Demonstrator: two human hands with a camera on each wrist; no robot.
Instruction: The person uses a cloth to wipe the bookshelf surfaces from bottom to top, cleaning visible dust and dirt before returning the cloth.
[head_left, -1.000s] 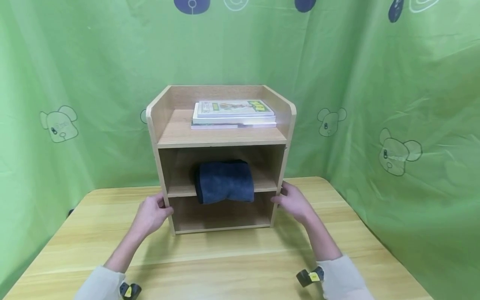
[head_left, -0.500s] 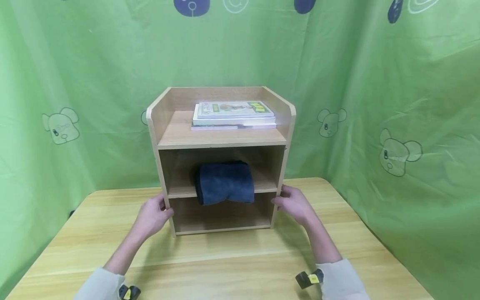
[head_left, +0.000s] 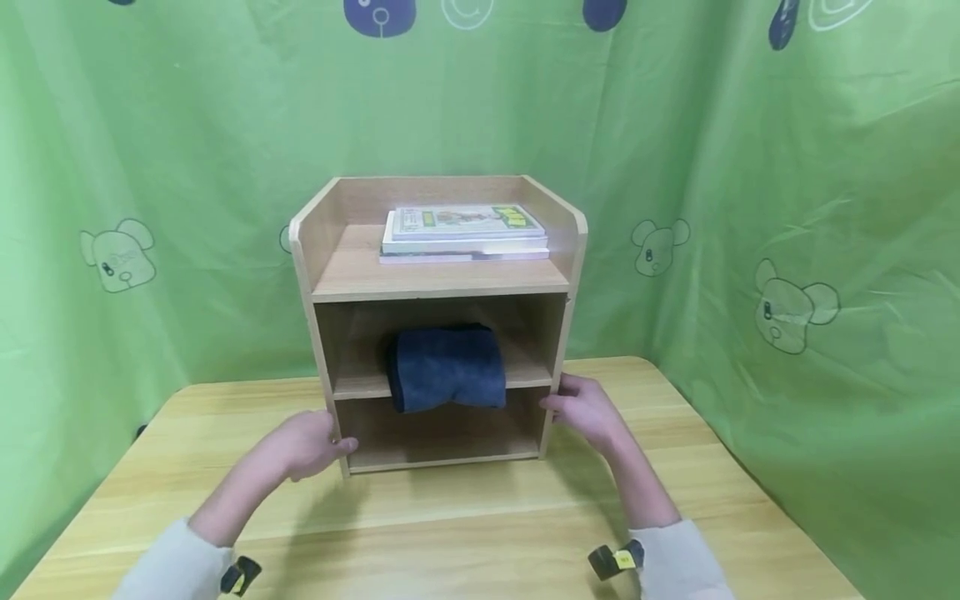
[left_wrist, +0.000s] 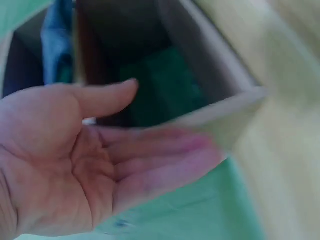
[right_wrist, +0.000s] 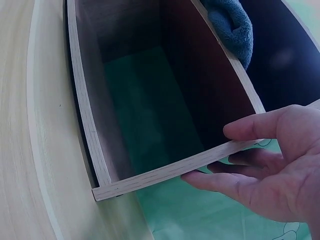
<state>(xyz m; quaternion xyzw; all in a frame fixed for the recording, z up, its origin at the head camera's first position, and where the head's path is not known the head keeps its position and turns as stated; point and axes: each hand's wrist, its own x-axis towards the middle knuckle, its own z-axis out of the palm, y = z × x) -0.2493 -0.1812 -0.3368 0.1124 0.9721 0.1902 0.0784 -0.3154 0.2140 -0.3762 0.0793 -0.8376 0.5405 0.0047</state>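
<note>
A small wooden shelf unit [head_left: 438,282] stands upright on the table, with two open compartments below its top tray. My left hand [head_left: 307,446] is at the lower left side panel. In the left wrist view its fingers [left_wrist: 155,165] stretch straight beside the panel's outer face, and the thumb stands apart in front of the opening. My right hand [head_left: 588,408] grips the front edge of the right side panel [right_wrist: 165,172], thumb inside and fingers outside. A folded dark blue towel [head_left: 450,367] lies on the middle shelf and hangs over its front edge.
A short stack of books [head_left: 465,233] lies flat in the top tray. The light wooden table [head_left: 465,533] extends in front and to both sides. Green curtains [head_left: 225,108] with cartoon bears hang behind and at the sides.
My left hand has loosened from the left panel, moved slightly down and straightened its fingers. My right hand keeps its grip. The shelf unit, towel and books stay in place.
</note>
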